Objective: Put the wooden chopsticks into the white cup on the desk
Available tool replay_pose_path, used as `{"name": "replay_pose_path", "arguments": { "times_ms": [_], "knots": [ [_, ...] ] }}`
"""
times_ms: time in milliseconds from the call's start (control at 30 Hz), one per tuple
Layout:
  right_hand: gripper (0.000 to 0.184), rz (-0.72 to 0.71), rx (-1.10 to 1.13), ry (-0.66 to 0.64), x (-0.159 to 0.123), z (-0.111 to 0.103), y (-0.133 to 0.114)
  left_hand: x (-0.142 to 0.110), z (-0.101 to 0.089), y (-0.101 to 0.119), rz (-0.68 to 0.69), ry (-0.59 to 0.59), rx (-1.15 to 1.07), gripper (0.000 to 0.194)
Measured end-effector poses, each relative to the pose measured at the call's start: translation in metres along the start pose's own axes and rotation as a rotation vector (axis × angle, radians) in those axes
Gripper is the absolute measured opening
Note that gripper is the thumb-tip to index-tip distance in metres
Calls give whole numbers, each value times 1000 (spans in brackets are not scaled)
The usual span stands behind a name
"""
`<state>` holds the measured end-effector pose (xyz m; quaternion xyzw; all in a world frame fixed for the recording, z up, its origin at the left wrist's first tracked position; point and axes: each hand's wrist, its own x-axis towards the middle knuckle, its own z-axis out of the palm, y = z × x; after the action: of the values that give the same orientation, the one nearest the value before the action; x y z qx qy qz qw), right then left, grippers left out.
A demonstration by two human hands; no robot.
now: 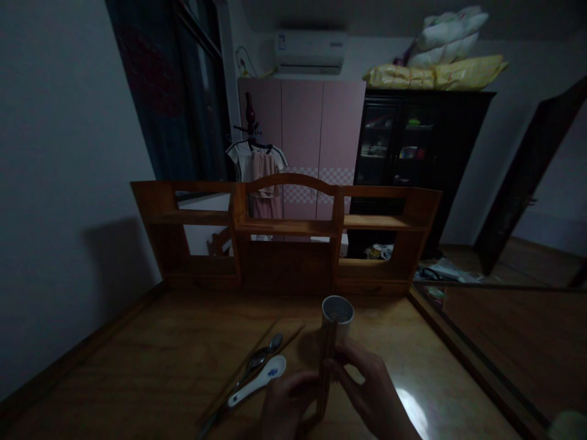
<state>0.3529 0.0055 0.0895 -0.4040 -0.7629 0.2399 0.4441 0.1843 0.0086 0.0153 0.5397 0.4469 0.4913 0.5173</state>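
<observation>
Both hands are closed around a bundle of chopsticks (327, 360) held nearly upright over the table. My left hand (290, 400) grips it from the left, and my right hand (369, 379) pinches it from the right. Just behind the bundle stands a grey-white cup (347, 327), open at the top; its lower part is partly hidden by the chopsticks and my right hand. To the left lie a white ceramic spoon (257, 384) with a blue mark, metal spoons (274, 343) and loose chopsticks (288, 339). How many chopsticks I hold cannot be made out.
A wooden shelf unit (284, 227) runs along the back of the wooden table (151, 360). A wall (77, 256) borders the left side, and a raised edge (463, 348) runs down the right. Beyond stand a pink wardrobe (301, 122) and a dark cabinet (454, 153).
</observation>
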Motion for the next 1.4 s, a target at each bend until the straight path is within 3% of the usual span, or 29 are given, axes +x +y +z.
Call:
{"name": "replay_pose_path", "arguments": {
  "times_ms": [400,633,1400],
  "knots": [
    [8,-6,50,-9,3,-4,-4,-1,3,9,-16,-2,56,16],
    [7,-6,53,1,2,-3,-2,2,2,3,2,-14,-7,16],
    [9,-22,25,22,1,-3,0,-1,2,8,49,-7,139,17]
  ]
}}
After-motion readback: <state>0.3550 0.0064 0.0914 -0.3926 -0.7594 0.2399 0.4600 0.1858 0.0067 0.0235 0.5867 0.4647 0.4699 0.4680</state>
